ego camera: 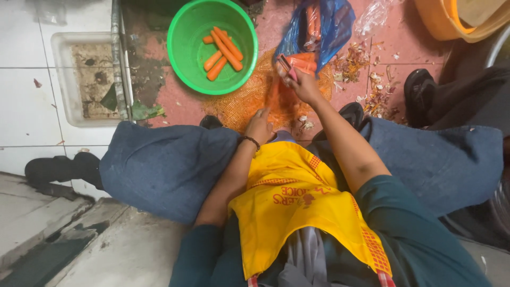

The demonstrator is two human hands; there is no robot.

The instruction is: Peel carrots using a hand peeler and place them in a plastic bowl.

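A: What's the floor like?
B: Reddish floor [175,109], white tiles at the left. A green bowl [183,48] sits on it holding peeled carrots [223,49], beside a blue bag [332,24] and an orange mesh sack [241,103].
A: The hands?
B: The right hand [304,85] is clamped on a pink peeler [287,67]. The left hand [258,126] grips a carrot [273,95] over the sack, near the knees.

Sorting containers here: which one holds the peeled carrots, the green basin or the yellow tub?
The green basin, round, near the top centre, holds several peeled carrots. The yellow tub in the top right corner shows none.
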